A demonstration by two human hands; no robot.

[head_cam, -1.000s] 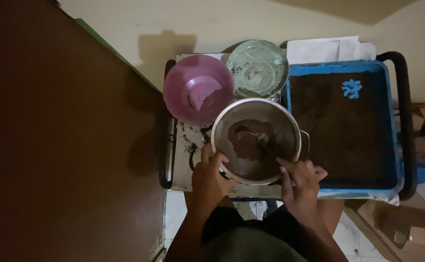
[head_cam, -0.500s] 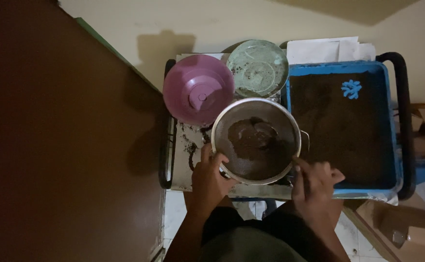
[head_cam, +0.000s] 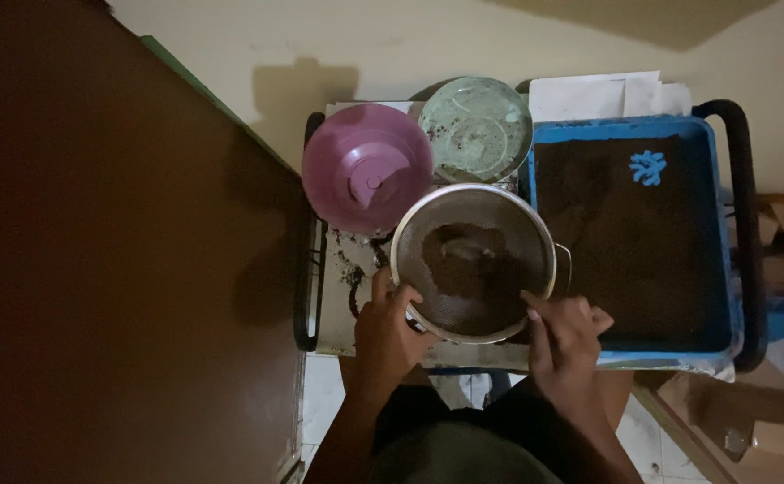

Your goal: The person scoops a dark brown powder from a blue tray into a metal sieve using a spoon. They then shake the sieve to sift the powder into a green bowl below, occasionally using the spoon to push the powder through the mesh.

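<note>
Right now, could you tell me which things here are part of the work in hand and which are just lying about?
In hand:
- metal sieve of dark powder, its rim gripped by left hand and right hand
- blue tray of the same dark powder

Lying about:
- purple bowl
- green plate
- white papers
- cardboard boxes

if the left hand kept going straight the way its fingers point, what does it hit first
The left hand already grips the near rim of the round metal sieve, fingers pointing up and away. Carried on, it would probably meet the dark powder inside the sieve first; the purple bowl lies beyond, though depth is unclear.
</note>
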